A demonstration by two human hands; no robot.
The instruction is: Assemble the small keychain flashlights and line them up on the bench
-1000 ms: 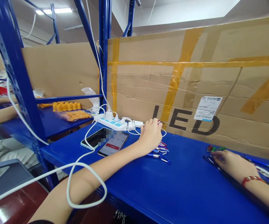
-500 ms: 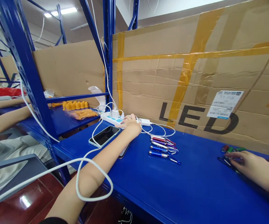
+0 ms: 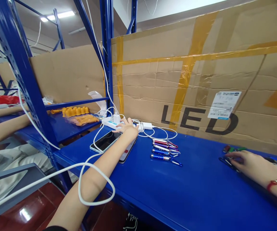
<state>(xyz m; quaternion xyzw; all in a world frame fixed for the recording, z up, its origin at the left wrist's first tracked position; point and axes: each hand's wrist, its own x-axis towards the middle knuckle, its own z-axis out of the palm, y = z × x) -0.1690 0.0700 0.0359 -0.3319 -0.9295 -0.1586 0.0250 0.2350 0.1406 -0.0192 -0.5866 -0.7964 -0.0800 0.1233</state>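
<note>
My left hand (image 3: 127, 129) is over the white power strip (image 3: 109, 123) and the top end of a phone with a lit screen (image 3: 127, 152), fingers spread and holding nothing. Beside it lies a second phone with a dark screen (image 3: 106, 140). In the middle of the table several metal penlights with carabiner clips, red, silver and blue, lie in a row, the nearest a blue penlight (image 3: 161, 157). At the right, my right hand (image 3: 247, 165) is bent with closed fingers on a dark looped item (image 3: 227, 162), partly hidden. A red and green item (image 3: 232, 149) lies just behind it.
A blue upright post (image 3: 30, 70) and a white cable (image 3: 96, 165) stand close on the left. Cardboard (image 3: 150, 83) walls the table's back. Orange pieces (image 3: 74, 111) lie on the neighbouring table, where another person's arm (image 3: 8, 128) rests. More items lie behind my right wrist.
My left hand has drawn back slightly, its fingers spread wider, and more of the phone beneath shows, its screen now lit. The view has shifted slightly; my right hand stays by the dark item.
</note>
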